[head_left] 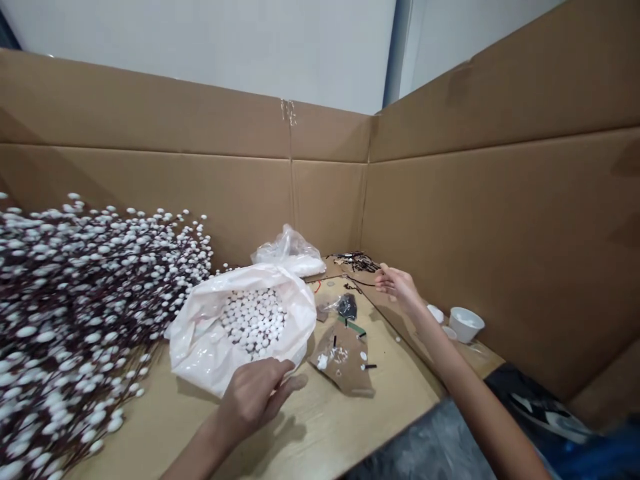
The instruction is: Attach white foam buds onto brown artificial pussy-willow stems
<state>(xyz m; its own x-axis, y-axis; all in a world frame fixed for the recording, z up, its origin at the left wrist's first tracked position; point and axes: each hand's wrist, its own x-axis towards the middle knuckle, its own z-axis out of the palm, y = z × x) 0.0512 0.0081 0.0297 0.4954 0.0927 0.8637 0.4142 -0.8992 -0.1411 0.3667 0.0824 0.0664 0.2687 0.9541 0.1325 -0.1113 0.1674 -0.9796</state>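
Note:
My left hand (257, 393) is in front of a white plastic bag (200, 333), its fingers curled and the thumb close beside the index finger. Anything inside that grasp is hidden. The open bag holds many small white pods (255, 320). Farther off, my right hand (397, 285) has its fingers drawn together at one end of a thin dark stem (363, 283). Just behind it lies a pile of short dark stems (361, 262). Between the hands, a brown cardboard piece (350, 373) carries white bits and a few short black pieces.
Bunches of white-tipped branches (100, 280) fill the left side. A clear bag (290, 252) of white material stands at the back. A small dark packet (347, 306) lies behind the cardboard piece. White cups (466, 324) stand at right. Tall cardboard walls (200, 187) enclose the table.

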